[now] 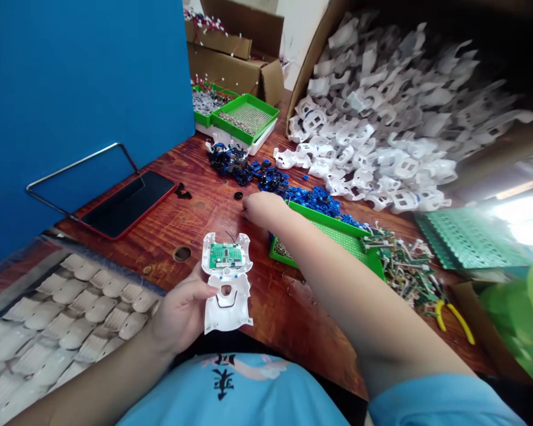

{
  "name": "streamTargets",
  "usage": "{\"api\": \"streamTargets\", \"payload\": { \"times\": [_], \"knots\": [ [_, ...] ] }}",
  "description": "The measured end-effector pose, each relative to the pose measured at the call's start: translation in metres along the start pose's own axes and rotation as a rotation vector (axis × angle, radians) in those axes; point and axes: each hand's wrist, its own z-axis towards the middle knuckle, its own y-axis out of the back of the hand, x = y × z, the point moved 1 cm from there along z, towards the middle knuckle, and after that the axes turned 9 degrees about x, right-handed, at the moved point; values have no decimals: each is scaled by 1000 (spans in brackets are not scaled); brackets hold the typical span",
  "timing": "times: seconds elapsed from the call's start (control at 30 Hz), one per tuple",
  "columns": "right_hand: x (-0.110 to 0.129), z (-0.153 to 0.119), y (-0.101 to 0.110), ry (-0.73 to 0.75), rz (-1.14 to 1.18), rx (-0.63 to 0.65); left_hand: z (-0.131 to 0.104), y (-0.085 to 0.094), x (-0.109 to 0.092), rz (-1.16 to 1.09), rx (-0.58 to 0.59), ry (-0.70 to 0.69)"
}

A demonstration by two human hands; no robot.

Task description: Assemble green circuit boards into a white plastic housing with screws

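Note:
My left hand (182,307) grips a white plastic shell (226,307) by its left side, thumb near the round opening. A green circuit board (225,255) sits in the shell's upper part, with a thin dark wire at its top right. My right hand (264,208) is stretched out over the table beside the blue parts (313,199). Its fingers point down and left and are mostly hidden behind the hand, so what they hold, if anything, cannot be made out. A small black round piece (238,195) lies just left of it.
A green tray (337,236) lies under my right forearm, with circuit boards (408,266) and yellow-handled pliers (455,319) to its right. White shells (359,160) spill from a box. A phone (128,204) and a tray of white covers (71,307) lie left.

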Motion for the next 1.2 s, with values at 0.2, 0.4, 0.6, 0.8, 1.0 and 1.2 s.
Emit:
{"api": "streamTargets", "payload": {
  "times": [0.2,0.4,0.6,0.8,1.0,1.2],
  "knots": [
    [2,-9,3,59,79,30,-4,12,-1,62,-9,-24],
    [-3,-12,4,182,103,64,-8,23,-8,104,-48,-54],
    [0,-9,-2,197,108,68,-8,19,-11,91,-103,-108],
    [2,-10,-3,112,140,57,-5,18,-8,58,-109,-103],
    [5,-6,-5,28,128,57,-6,21,-8,51,-107,-113],
    [11,-23,3,102,160,-107,-8,17,-10,4,-44,-71]
  ]
}}
